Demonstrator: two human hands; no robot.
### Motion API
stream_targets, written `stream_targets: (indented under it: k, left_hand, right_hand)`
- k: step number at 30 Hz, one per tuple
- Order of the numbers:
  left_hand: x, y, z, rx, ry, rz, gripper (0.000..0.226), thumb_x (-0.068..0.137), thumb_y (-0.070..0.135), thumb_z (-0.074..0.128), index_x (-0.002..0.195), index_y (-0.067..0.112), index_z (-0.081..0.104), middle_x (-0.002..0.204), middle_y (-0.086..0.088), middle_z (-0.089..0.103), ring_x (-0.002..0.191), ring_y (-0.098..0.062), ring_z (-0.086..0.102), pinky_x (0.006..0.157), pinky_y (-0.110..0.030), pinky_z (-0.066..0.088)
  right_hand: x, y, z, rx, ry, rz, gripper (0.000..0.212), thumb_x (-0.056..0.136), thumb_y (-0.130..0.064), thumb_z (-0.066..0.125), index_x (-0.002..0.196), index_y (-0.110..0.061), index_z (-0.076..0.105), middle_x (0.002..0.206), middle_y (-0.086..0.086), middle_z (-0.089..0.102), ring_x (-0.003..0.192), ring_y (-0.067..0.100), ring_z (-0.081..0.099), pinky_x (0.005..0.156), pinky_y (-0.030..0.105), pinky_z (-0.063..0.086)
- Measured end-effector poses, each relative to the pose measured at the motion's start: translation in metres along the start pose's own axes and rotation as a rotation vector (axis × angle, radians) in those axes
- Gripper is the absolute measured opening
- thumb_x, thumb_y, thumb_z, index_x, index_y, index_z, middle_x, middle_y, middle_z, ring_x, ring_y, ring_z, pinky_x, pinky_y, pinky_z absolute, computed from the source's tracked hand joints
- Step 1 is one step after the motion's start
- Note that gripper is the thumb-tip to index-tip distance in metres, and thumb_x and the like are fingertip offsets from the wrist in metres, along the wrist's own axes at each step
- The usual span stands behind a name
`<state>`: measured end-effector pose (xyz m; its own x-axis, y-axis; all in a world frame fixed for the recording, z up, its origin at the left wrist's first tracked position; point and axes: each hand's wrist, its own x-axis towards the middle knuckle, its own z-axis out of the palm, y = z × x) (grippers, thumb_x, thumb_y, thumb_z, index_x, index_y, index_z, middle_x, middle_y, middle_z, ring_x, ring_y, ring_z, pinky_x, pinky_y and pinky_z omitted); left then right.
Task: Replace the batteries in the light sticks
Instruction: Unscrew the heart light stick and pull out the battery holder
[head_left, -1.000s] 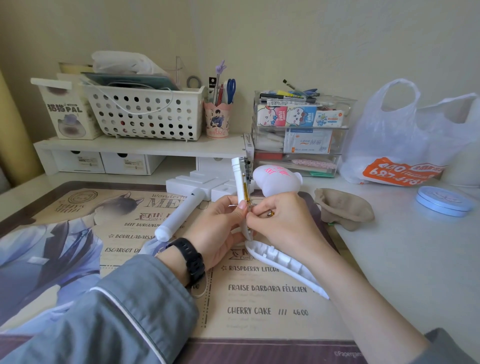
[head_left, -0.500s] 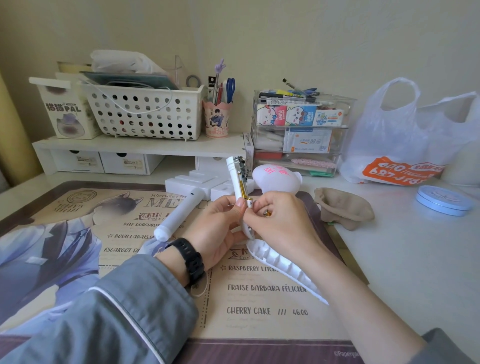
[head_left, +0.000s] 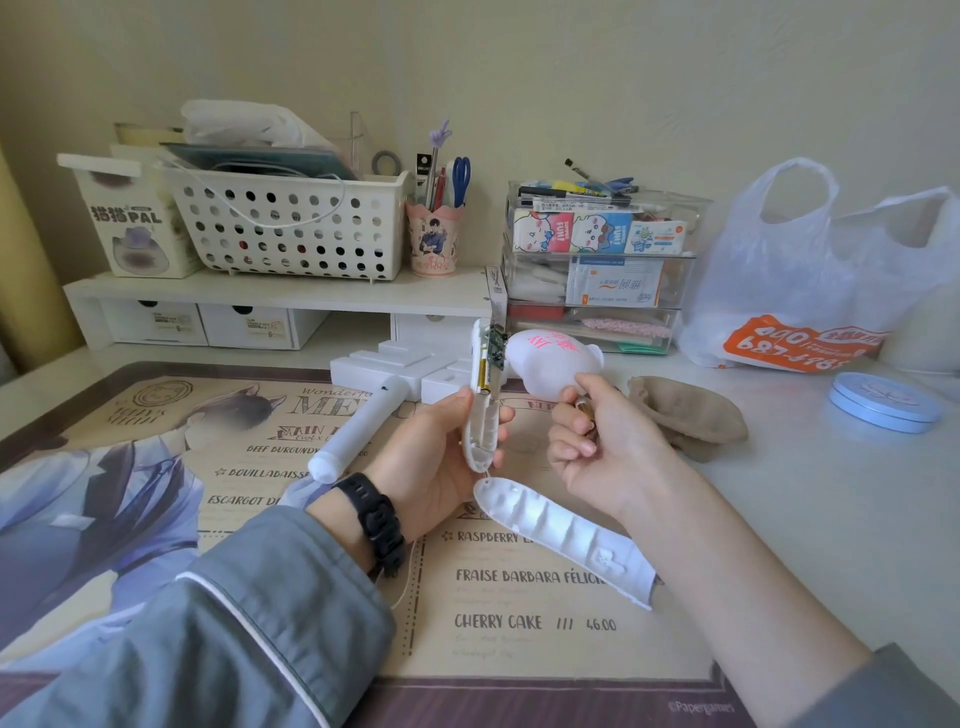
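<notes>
Across the white bench lies a large printed desk mat with menu lettering and a drawn figure. Toward the back right slumps a white plastic carrier bag with orange print. On a low shelf at the back left stands a white perforated plastic basket, with a stack of clear plastic drawers near it on the right.

Over the middle of the mat the left hand, its wrist wearing a black watch, grips an opened white plastic light stick handle upright, thumb on one side and fingers curled round the other. A green circuit board shows at its top, with one gold-toned battery seated below it. A white bulbous head with pink lettering sits just beside the top; I cannot tell whether they are joined.

A second, closed white light stick lies on the mat left of the hands. The loose white ribbed cover half lies inner side up on the mat below the right wrist.

The right hand, apart from the handle, pinches a small brass-coloured battery in its curled fingers.
</notes>
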<state>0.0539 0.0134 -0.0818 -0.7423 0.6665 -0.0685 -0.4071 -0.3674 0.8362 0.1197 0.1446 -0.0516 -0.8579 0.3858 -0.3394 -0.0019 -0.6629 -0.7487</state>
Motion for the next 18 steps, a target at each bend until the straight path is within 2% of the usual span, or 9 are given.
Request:
stream_targets:
  k: [2,5,8,11,13,14,15,17,18]
  left_hand:
    - [0.0,0.0,0.0,0.011,0.007,-0.016,0.034,0.101,0.026,0.036,0.117,0.004,0.056,0.095,-0.01,0.061,0.068,-0.015,0.054,0.063,-0.028,0.042]
    - [0.0,0.0,0.0,0.042,0.012,-0.019,0.032,0.101,0.025,0.037,0.114,0.004,0.056,0.091,-0.01,0.064,0.066,-0.015,0.056,0.063,-0.028,0.042]
    - [0.0,-0.001,0.001,0.055,-0.007,-0.001,0.031,0.101,0.023,0.036,0.115,0.003,0.055,0.089,-0.01,0.064,0.065,-0.014,0.055,0.062,-0.028,0.042]
    - [0.0,-0.002,0.001,0.078,-0.032,0.021,0.028,0.101,0.02,0.037,0.115,0.002,0.054,0.091,-0.011,0.062,0.069,-0.016,0.054,0.061,-0.028,0.043]
    - [0.0,-0.002,0.001,0.08,-0.043,0.026,0.024,0.1,0.016,0.041,0.113,0.002,0.055,0.093,-0.011,0.062,0.073,-0.017,0.055,0.061,-0.028,0.046]
    - [0.0,-0.003,0.001,0.082,-0.05,0.024,0.021,0.098,0.015,0.044,0.11,0.003,0.057,0.093,-0.01,0.062,0.075,-0.017,0.055,0.063,-0.029,0.048]
    - [0.0,-0.003,0.0,0.086,-0.06,0.023,0.019,0.097,0.015,0.046,0.107,0.005,0.059,0.092,-0.009,0.063,0.077,-0.017,0.056,0.065,-0.029,0.049]
    - [0.0,-0.004,-0.001,0.085,-0.075,0.027,0.017,0.096,0.015,0.049,0.104,0.006,0.061,0.09,-0.007,0.063,0.078,-0.017,0.057,0.069,-0.03,0.051]
    - [0.0,-0.005,-0.001,0.087,-0.079,0.033,0.018,0.096,0.014,0.049,0.106,0.006,0.062,0.089,-0.007,0.063,0.078,-0.017,0.058,0.072,-0.032,0.052]
  right_hand:
    - [-0.001,0.001,0.002,0.0,0.037,-0.045,0.037,0.099,-0.027,0.048,0.064,-0.015,0.045,0.037,-0.004,0.035,0.027,0.008,0.022,0.031,0.014,0.029]
    - [0.0,0.003,0.006,0.027,0.038,-0.125,0.032,0.1,-0.02,0.049,0.071,-0.008,0.055,0.043,-0.001,0.045,0.029,0.007,0.036,0.037,0.016,0.044]
    - [0.001,0.005,0.005,0.025,-0.002,-0.121,0.026,0.102,-0.013,0.043,0.085,-0.003,0.06,0.055,0.001,0.041,0.031,0.004,0.03,0.031,0.014,0.029]
    - [0.003,0.007,0.0,-0.303,0.004,-0.256,0.024,0.102,-0.016,0.042,0.091,-0.006,0.061,0.062,0.0,0.036,0.033,0.004,0.022,0.031,0.016,0.017]
    - [0.001,0.008,0.001,-0.485,-0.005,-0.32,0.024,0.099,-0.025,0.05,0.092,-0.004,0.06,0.06,-0.001,0.032,0.034,0.005,0.02,0.033,0.016,0.013]
    - [-0.001,0.008,0.002,-0.561,-0.014,-0.349,0.024,0.095,-0.029,0.056,0.091,-0.006,0.062,0.06,0.0,0.029,0.035,0.007,0.02,0.035,0.017,0.012]
    - [-0.003,0.009,0.003,-0.637,-0.021,-0.378,0.023,0.092,-0.033,0.06,0.082,-0.012,0.064,0.059,0.002,0.029,0.037,0.009,0.02,0.036,0.017,0.013]
    - [-0.006,0.011,0.005,-0.744,-0.023,-0.441,0.034,0.087,-0.036,0.064,0.057,-0.022,0.065,0.052,0.0,0.035,0.037,0.01,0.024,0.035,0.019,0.017]
    - [-0.008,0.012,0.005,-0.764,-0.023,-0.466,0.035,0.087,-0.035,0.066,0.054,-0.024,0.066,0.047,-0.005,0.04,0.034,0.006,0.027,0.034,0.017,0.02]
